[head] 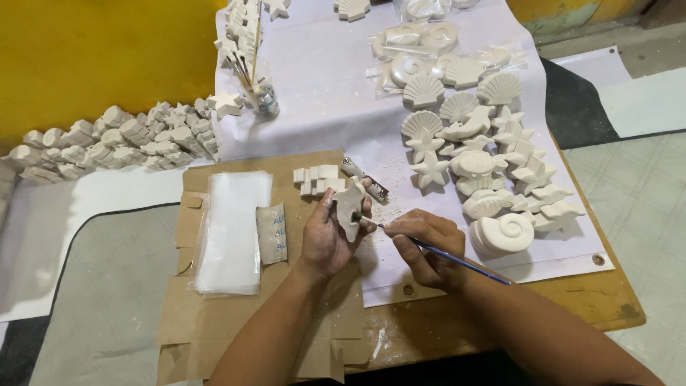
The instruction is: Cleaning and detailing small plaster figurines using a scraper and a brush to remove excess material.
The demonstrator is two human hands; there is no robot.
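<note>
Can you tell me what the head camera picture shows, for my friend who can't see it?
A person's left hand holds a small white plaster figure while the right hand touches a thin blue paintbrush to it. More white shells, stars and fish lie on the table.

I see a stack of clear plastic bags (232, 232) lying on flattened cardboard (187, 314), with a small printed packet (271, 232) just beside it. To the right, white plaster shells, starfish and fish (486, 164) crowd a white sheet (321, 93) — a few look bagged, I think. A heap of more white casts (118, 143) lines the yellow wall (86, 50), near a jar of brushes (263, 96).
</note>
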